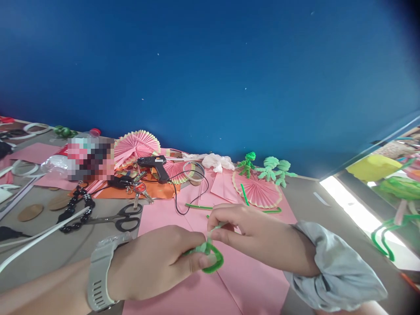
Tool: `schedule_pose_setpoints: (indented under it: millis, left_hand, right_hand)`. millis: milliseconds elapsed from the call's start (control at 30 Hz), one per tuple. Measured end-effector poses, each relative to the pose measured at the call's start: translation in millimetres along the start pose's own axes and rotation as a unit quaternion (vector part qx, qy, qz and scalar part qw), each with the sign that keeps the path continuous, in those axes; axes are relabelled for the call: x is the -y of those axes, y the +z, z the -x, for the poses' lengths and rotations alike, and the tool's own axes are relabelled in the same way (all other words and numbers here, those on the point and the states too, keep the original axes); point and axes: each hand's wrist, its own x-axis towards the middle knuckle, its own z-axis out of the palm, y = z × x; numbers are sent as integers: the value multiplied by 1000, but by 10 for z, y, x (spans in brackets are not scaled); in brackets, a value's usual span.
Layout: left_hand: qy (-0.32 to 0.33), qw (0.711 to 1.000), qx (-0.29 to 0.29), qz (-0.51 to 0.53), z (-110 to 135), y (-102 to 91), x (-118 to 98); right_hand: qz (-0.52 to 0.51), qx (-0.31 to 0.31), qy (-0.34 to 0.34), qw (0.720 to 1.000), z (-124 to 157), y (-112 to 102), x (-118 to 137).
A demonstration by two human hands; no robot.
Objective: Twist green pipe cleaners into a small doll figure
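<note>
My left hand (157,262), with a grey watch on its wrist, is closed on a green pipe cleaner (211,258) bent into a loop. My right hand (244,234), in a grey sleeve, pinches the light-green end of the same pipe cleaner just above the loop. Both hands hover over pink paper sheets (249,284) on the grey table.
Black scissors (123,217), keys (139,190), a black glue gun (155,164) with its cord, and a black bead chain (77,210) lie at left. Pink paper fans (257,192), loose green pipe cleaners and small green pipe-cleaner figures (267,168) sit behind. A blue wall rises beyond.
</note>
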Motion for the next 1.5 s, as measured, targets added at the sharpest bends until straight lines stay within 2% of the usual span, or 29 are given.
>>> schedule_pose_setpoints:
  millis: [133,300,400,533,667,767,867,1000,1167,1267,1367,1433,1500]
  left_hand:
    - [-35,999,-29,-23,-29,66,82]
    - [-56,992,-112,-2,-89,78,237]
    - [-30,988,-138,56,-145,29,267]
    - [10,983,-133,124,-206,-39,225]
    - [4,977,-180,118,-223,-47,201]
    - [-17,966,-230,120,-223,-33,219]
    - [-13,948,-267,172,-226,-19,235]
    - [1,924,-255,285,-230,14,248]
    - [-7,871,-215,441,-211,35,229]
    - [-30,854,-191,484,-191,19,199]
    - [-67,837,-173,515,-177,6,171]
    - [-91,829,-157,529,-176,-1,153]
    - [-107,824,-149,536,-183,-11,137]
  right_hand:
    - [72,-47,21,996,-9,168,79]
    - [138,-67,34,988,-2,310,178]
    - [113,-75,43,990,6,320,185]
    - [16,-104,20,994,-25,298,94]
    - [-51,-161,12,985,-68,323,51]
    - [-28,-219,46,974,-60,378,112]
    - [61,-276,27,959,-40,456,168]
    - [181,-286,-41,940,-40,561,162]
    - [266,-275,-99,919,-57,561,133]
    - [342,-282,-134,886,-63,514,147]
    - [403,-284,-138,859,-72,484,164]
    - [419,-277,-140,853,-82,477,162]
    - [406,-269,-147,861,-91,479,144]
